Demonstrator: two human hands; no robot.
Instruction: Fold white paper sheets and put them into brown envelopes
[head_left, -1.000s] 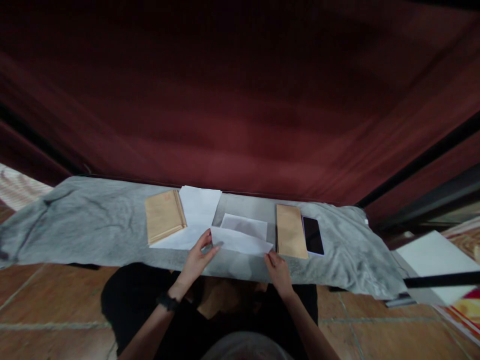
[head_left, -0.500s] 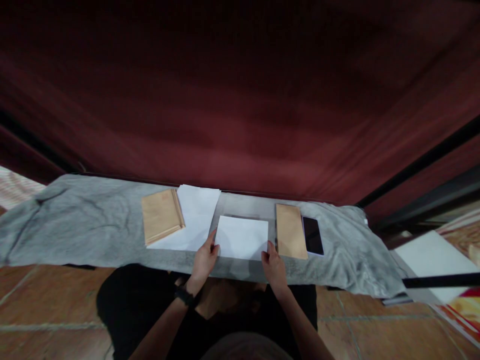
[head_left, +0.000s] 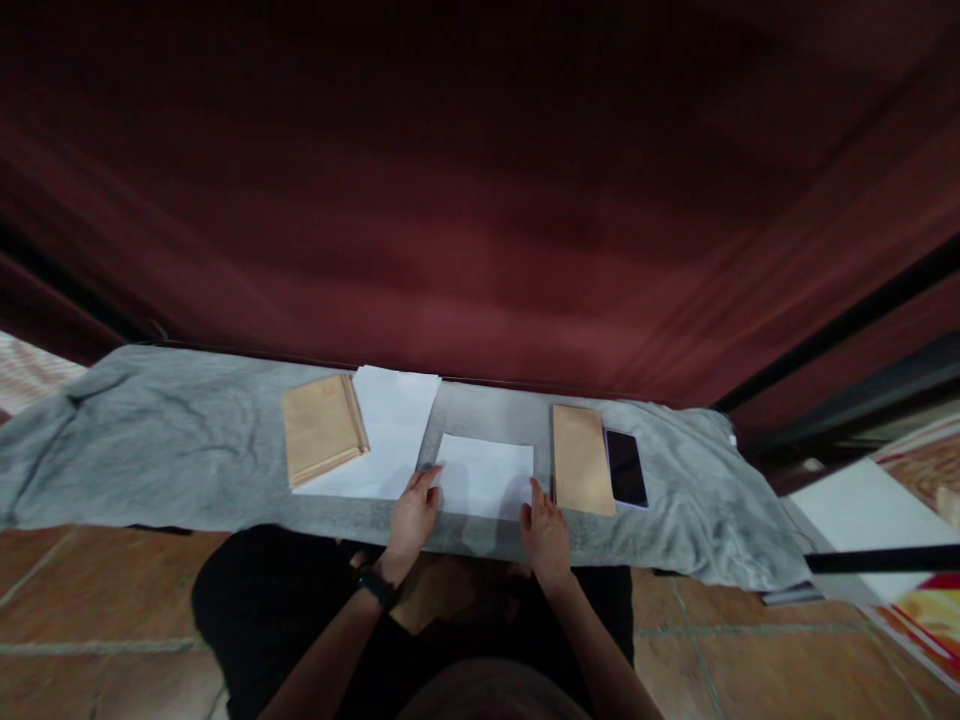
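A blank white sheet of paper (head_left: 486,476) lies on the grey cloth in front of me, wider than it is deep. My left hand (head_left: 414,515) rests at its left edge, index finger stretched onto the paper and thumb apart. At the right edge, my right hand (head_left: 545,535) touches the sheet with an outstretched index finger. Neither hand is closed round the paper. Left of it lie larger white sheets (head_left: 397,430), partly covered by a stack of brown envelopes (head_left: 322,430). Another brown envelope pile (head_left: 583,460) lies just beyond my right hand.
A dark-screened phone (head_left: 626,468) lies beside the right envelopes. Grey cloth (head_left: 187,440) covers the long, narrow table. Behind it rises a dark red curtain-like wall (head_left: 480,250). A white panel (head_left: 870,515) and a black bar (head_left: 885,560) stand at the right end.
The white sheet has come down from a slightly raised position and now lies flat on the cloth. My fingers have loosened from its edges and stretched out.
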